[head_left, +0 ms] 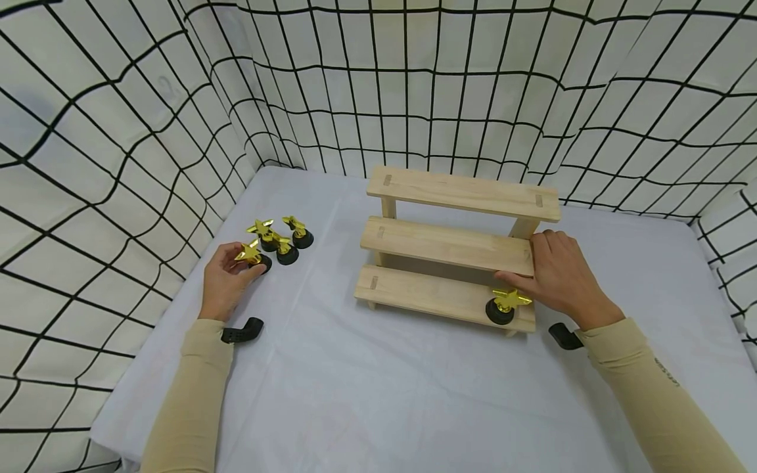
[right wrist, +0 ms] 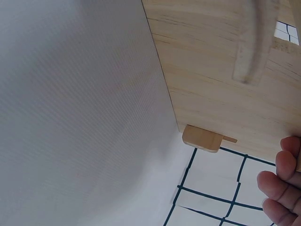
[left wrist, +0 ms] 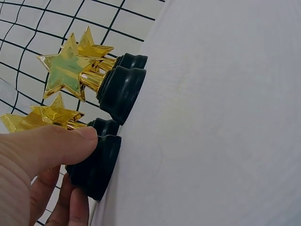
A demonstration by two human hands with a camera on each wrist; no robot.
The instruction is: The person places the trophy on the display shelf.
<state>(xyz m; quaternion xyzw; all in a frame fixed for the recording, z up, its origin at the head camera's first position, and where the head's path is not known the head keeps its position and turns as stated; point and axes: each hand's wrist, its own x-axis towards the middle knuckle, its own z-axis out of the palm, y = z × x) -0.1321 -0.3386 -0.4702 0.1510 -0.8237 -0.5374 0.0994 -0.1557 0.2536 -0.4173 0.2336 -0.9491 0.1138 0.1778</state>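
On the left side of the table, my left hand (head_left: 223,282) holds a gold star trophy (head_left: 251,253) by its black base, the thumb lying across the base in the left wrist view. Three more star trophies (head_left: 288,255) stand close behind it. My right hand (head_left: 564,276) grips the right end of the middle step of a three-tier wooden shelf (head_left: 443,243), thumb along the front edge. In the right wrist view its curled fingertips (right wrist: 286,165) show beside the wooden side panel. Another star trophy (head_left: 500,311) stands at the right end of the lowest step.
A white cloth (head_left: 378,394) covers the table. Black grid netting (head_left: 432,85) over white sheeting rises behind and along both sides. Black wrist-worn devices (head_left: 244,330) stick out by both cuffs.
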